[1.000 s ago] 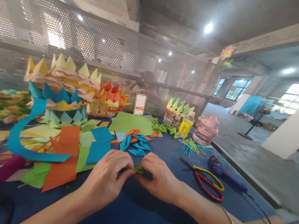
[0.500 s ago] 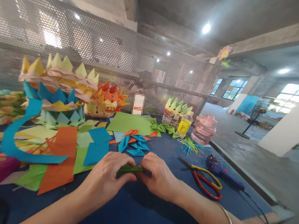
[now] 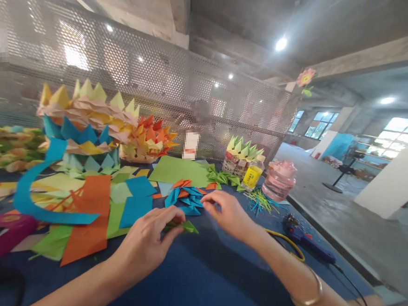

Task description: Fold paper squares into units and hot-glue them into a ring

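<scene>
The left hand (image 3: 148,243) pinches a folded green piece (image 3: 183,226) between thumb and fingers, holding it just above the blue table (image 3: 199,284). The right hand (image 3: 229,212) is off the piece, fingers loosely spread and holding nothing, its fingertips (image 3: 207,200) just beside a pile of blue and orange folded units (image 3: 186,197).

Taking that pile as the mark: behind it lies a green sheet (image 3: 179,169), and farther back stand stacked paper crowns (image 3: 86,124) in yellow, pink and blue, with an orange one (image 3: 149,140) beside them. To its left lie loose blue squares (image 3: 136,204), an orange sheet (image 3: 89,217) and a curved blue strip (image 3: 28,193). To its right sit small green units (image 3: 223,176), a yellow bottle (image 3: 252,175), a pink jar (image 3: 279,180) and a scatter of thin green sticks (image 3: 259,200). Nearer the table's right edge lies a blue glue gun (image 3: 306,239), with a yellow scissor handle (image 3: 290,247) showing past the right forearm. A bangle (image 3: 311,294) rings that wrist.
</scene>
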Tool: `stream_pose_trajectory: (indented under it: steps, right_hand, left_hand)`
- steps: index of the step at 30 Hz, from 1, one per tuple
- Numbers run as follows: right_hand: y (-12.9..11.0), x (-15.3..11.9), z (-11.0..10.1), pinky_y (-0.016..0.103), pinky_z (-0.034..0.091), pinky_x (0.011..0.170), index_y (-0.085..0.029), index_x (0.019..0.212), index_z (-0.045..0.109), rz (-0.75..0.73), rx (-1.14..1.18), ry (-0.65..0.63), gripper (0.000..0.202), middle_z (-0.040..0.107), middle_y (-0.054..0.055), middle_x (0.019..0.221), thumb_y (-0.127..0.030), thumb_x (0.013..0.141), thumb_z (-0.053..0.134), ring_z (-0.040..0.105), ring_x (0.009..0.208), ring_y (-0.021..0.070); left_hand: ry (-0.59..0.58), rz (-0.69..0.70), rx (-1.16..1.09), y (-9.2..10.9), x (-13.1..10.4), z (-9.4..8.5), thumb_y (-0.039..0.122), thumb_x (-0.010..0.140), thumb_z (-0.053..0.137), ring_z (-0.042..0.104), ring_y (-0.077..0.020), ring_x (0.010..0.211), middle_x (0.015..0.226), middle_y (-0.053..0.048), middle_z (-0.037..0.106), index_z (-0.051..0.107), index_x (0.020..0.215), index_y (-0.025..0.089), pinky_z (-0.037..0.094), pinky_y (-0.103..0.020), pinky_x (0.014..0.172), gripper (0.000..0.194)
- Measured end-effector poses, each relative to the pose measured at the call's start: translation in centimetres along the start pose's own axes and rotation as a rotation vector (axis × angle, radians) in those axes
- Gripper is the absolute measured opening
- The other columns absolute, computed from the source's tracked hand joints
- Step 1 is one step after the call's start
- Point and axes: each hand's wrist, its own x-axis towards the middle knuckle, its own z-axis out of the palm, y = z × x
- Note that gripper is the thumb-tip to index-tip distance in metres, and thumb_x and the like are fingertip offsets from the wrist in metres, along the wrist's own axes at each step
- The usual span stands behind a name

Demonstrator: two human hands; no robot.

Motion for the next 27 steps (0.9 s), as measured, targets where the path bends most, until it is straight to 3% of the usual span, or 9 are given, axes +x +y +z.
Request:
stream_pose_trajectory:
  steps: [2,4,7,11,15,20,24,27]
  right_hand:
    - [2.3,2.3,-0.3,0.031,0.048,0.091,-0.017,0.098,0.066,0.040,-0.090,-0.035,0.017,0.069,0.005,0.101,-0.021,0.099,0.049,0.062,0.098,0.0155]
    - [4.5,4.7,-0.3,0.041,0.052,0.088,-0.016,0.109,0.063,0.078,-0.188,-0.075,0.019,0.064,0.007,0.112,-0.028,0.096,0.056,0.063,0.100,0.0200]
    - [7.0,7.7,0.4,0.042,0.054,0.086,-0.018,0.120,0.058,0.126,-0.327,-0.139,0.028,0.059,0.009,0.123,-0.032,0.096,0.057,0.062,0.102,0.0212]
    - [8.2,9.3,1.9,0.042,0.054,0.086,-0.018,0.121,0.058,0.122,-0.466,-0.201,0.029,0.059,0.009,0.123,-0.032,0.096,0.057,0.062,0.102,0.0213]
    - [8.0,9.3,2.7,0.041,0.053,0.087,-0.016,0.121,0.058,0.066,-0.541,-0.212,0.029,0.059,0.010,0.123,-0.031,0.095,0.057,0.062,0.103,0.0216]
    - [7.2,9.2,1.4,0.042,0.053,0.087,-0.017,0.121,0.058,0.011,-0.549,-0.140,0.029,0.059,0.010,0.123,-0.032,0.095,0.057,0.062,0.103,0.0216]
    - [4.8,8.7,0.6,0.044,0.053,0.088,-0.017,0.120,0.058,-0.063,-0.483,-0.080,0.029,0.060,0.009,0.122,-0.032,0.095,0.057,0.062,0.104,0.0221]
    - [2.2,7.4,0.9,0.042,0.048,0.093,-0.017,0.107,0.066,-0.166,-0.396,-0.096,0.019,0.067,0.006,0.110,-0.027,0.097,0.054,0.060,0.106,0.0216]
  left_hand:
    - [-0.013,0.007,0.008,0.0,0.0,0.1,0.024,0.092,0.049,0.061,-0.0159,0.080,0.087,0.003,0.065,0.054,0.093,0.025,0.045,-0.027,0.072,0.005]
    - [-0.024,0.023,0.010,0.0,0.0,0.2,0.023,0.092,0.047,0.062,-0.0165,0.082,0.089,0.001,0.065,0.054,0.095,0.024,0.046,-0.028,0.074,0.007]
    - [-0.031,0.055,0.004,0.2,0.0,0.4,0.022,0.093,0.045,0.062,-0.0168,0.082,0.089,0.000,0.065,0.053,0.095,0.023,0.047,-0.028,0.074,0.009]
    - [-0.053,0.099,-0.004,0.6,-0.1,0.5,0.019,0.093,0.041,0.060,-0.0176,0.080,0.086,-0.002,0.063,0.052,0.095,0.022,0.047,-0.029,0.072,0.012]
    - [-0.065,0.124,0.002,0.7,-0.2,0.5,0.016,0.093,0.041,0.059,-0.0188,0.079,0.085,-0.002,0.062,0.051,0.095,0.022,0.045,-0.030,0.071,0.012]
    - [-0.043,0.152,-0.002,0.7,-0.2,0.5,0.016,0.094,0.040,0.059,-0.0200,0.078,0.085,-0.002,0.062,0.050,0.095,0.023,0.046,-0.033,0.071,0.012]
    - [-0.051,0.148,0.000,0.7,-0.1,0.4,0.016,0.095,0.040,0.059,-0.0208,0.079,0.087,-0.002,0.062,0.050,0.095,0.022,0.047,-0.034,0.071,0.012]
    - [-0.061,0.142,0.007,0.6,-0.1,0.3,0.015,0.094,0.040,0.060,-0.0213,0.081,0.089,-0.003,0.064,0.051,0.095,0.022,0.047,-0.035,0.073,0.013]
